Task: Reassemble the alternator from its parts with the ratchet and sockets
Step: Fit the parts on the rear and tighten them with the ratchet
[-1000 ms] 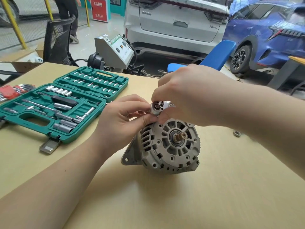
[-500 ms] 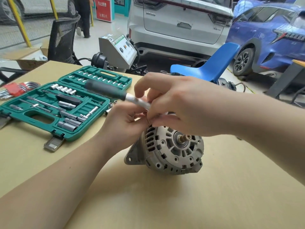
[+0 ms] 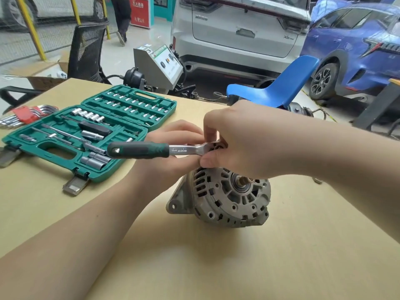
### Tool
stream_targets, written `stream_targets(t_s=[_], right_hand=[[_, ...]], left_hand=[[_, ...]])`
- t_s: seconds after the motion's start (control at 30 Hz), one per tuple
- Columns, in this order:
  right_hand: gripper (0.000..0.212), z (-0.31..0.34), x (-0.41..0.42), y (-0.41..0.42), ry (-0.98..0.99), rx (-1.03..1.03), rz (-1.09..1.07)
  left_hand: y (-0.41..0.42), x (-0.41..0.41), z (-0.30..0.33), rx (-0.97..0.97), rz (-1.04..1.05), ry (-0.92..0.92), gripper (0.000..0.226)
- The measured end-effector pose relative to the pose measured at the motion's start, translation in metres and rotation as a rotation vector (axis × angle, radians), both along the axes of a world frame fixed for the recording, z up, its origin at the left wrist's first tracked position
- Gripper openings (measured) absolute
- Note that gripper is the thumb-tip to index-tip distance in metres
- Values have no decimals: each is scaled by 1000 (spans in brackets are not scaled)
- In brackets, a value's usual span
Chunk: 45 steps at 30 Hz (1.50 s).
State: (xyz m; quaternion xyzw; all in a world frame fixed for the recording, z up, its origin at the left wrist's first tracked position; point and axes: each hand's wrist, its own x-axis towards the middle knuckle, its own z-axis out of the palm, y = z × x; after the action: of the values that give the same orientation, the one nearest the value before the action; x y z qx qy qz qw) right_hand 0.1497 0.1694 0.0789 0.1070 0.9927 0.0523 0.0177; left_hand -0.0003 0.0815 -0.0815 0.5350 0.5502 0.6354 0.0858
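The grey alternator [image 3: 229, 198] lies on its side on the wooden table [image 3: 216, 267], its shaft end facing me. Just above its top edge the ratchet [image 3: 151, 150] lies level, its green-black handle pointing left. My right hand [image 3: 244, 139] grips the ratchet's head from above, thumb underneath. My left hand [image 3: 171, 152] sits behind and under the ratchet's chrome neck, its fingers curled around it. The socket under the head is hidden by my fingers.
An open green socket case [image 3: 93, 131] lies at the left with several sockets and bits. Red-handled hex keys [image 3: 23, 114] sit at the far left edge. A small nut [image 3: 317, 180] lies right of my right forearm. Beyond the table stand a blue chair [image 3: 279, 87], a grey machine and parked cars.
The ratchet handle has swung from pointing up-left to lying level, pointing left. Both hands stay at the ratchet head above the alternator. The view has shifted slightly.
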Motion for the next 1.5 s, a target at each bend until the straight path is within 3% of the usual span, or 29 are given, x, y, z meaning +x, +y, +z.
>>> stream_targets(t_s=[0.33, 0.47, 0.57, 0.7, 0.83, 0.9, 0.97, 1.07, 1.17, 1.27, 1.37, 1.43, 1.5], right_hand=[[36, -1, -1, 6, 82, 88, -91], [13, 3, 0, 8, 50, 72, 71], [9, 8, 1, 3, -12, 218, 168], [28, 0, 0, 0, -7, 395, 140], [29, -1, -11, 2, 70, 156, -32], [30, 0, -12, 5, 96, 92, -9], [26, 3, -8, 8, 81, 97, 68], [18, 13, -5, 6, 20, 144, 210], [12, 13, -4, 1, -16, 245, 332], [19, 6, -9, 0, 35, 364, 241], [26, 6, -15, 1, 62, 270, 90], [22, 7, -14, 3, 44, 165, 133], [16, 10, -11, 3, 0, 144, 244]], left_hand=[[1, 6, 10, -4, 2, 7, 19], [1, 7, 9, -4, -16, -33, 20], [1, 5, 9, -21, -62, -41, 17], [-2, 10, 9, 37, -14, -25, 18], [-2, 8, 6, 55, 3, -36, 24], [0, 7, 6, 52, 2, -36, 28], [2, 8, 6, 53, -14, -12, 27], [-1, 7, 10, 49, -55, 38, 6], [-3, 8, 12, 10, -39, 49, 9], [-3, 10, 10, 54, -60, -52, 10], [-1, 12, 9, 62, -38, -107, 24], [-1, 12, 10, 74, -53, -142, 22], [-2, 9, 10, 81, -53, -63, 11]])
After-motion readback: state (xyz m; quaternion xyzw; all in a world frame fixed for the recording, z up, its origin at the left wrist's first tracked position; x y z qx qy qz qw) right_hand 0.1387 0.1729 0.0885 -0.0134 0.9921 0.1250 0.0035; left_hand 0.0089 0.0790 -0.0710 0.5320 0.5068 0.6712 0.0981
